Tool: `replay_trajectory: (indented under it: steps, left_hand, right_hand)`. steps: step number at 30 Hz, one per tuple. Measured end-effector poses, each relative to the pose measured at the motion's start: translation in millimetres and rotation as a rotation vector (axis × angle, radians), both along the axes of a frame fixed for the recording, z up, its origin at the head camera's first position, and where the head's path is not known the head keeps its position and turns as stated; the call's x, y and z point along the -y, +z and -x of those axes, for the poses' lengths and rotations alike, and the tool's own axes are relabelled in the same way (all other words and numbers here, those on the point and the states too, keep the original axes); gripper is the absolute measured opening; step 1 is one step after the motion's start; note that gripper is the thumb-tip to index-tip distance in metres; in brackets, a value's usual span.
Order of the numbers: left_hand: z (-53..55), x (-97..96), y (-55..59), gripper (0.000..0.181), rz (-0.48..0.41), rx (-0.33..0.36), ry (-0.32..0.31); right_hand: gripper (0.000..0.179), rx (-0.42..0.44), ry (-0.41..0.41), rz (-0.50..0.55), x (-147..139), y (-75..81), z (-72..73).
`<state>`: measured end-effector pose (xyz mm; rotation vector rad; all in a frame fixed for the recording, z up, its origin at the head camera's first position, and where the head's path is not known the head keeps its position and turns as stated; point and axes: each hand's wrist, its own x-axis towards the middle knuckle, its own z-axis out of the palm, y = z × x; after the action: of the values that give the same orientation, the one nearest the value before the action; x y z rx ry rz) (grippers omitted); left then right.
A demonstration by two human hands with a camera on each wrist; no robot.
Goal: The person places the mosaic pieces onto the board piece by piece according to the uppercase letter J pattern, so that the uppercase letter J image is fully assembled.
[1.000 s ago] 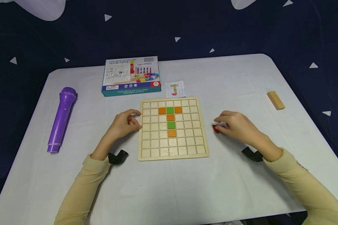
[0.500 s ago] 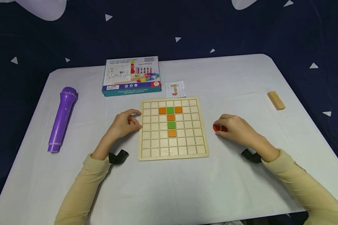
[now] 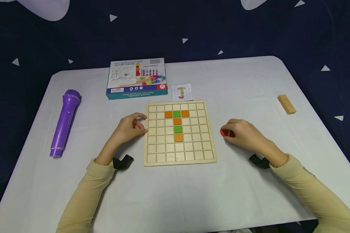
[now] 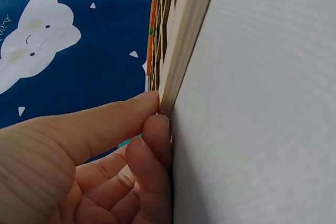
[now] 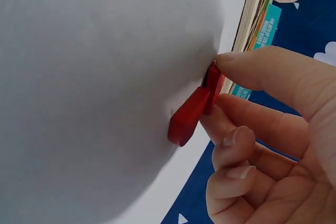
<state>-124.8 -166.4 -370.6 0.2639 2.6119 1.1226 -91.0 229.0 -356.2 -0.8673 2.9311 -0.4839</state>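
Observation:
A wooden grid board [image 3: 161, 164] lies flat in the head view, with orange tiles [image 3: 179, 138] and green tiles [image 3: 178, 129] forming a T shape in its cells. My left hand [image 3: 132, 127] touches the board's left edge with thumb and finger. The left wrist view shows these fingertips right against the side of the board. To the right of the board, my right hand [image 3: 245, 134] pinches a small red piece [image 5: 213, 85] between thumb and fingertip. A second red piece [image 5: 188, 119], with a rounded end, overlaps it in the right wrist view, close over the white cloth.
Behind the board are a small pattern card [image 3: 182, 92] and a toy box [image 3: 136, 78]. A purple microphone-shaped tube [image 3: 64, 124] lies at the left. One wooden block [image 3: 286, 104] lies far right on the table [image 3: 175, 197]. Dark fabric hangs beyond.
Over the last second my right hand has shifted slightly toward me, its fingers changing pose around the red piece. A second red piece has come into sight. My left hand has stayed put.

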Motion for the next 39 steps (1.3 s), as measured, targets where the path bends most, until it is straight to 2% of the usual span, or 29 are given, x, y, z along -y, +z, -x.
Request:
replay_trajectory:
  steps: [5,14,23,31,39]
  left_hand:
    - [1.5,-0.7,-0.1,0.048,0.006,0.003,0.000]
    - [1.7,-1.5,0.5,0.048,0.007,0.003,-0.001]
    - [1.7,-1.2,1.2,0.048,0.012,0.005,-0.006]
    - [2.3,-1.8,1.3,0.048,0.012,0.004,-0.010]
    - [1.1,0.4,-1.7,0.048,0.020,-0.004,-0.003]
  right_hand:
    - [0.019,-0.019,0.002,0.013,0.5,0.1,-0.7]
    - [0.012,-0.113,0.031,0.072,10.3,2.1,-3.0]
    - [0.012,-0.090,0.038,0.103,31.0,6.1,-8.2]
    - [0.012,-0.053,0.076,0.117,51.9,6.5,-11.0]
    - [0.006,-0.102,0.163,0.133,82.2,8.0,-13.2]
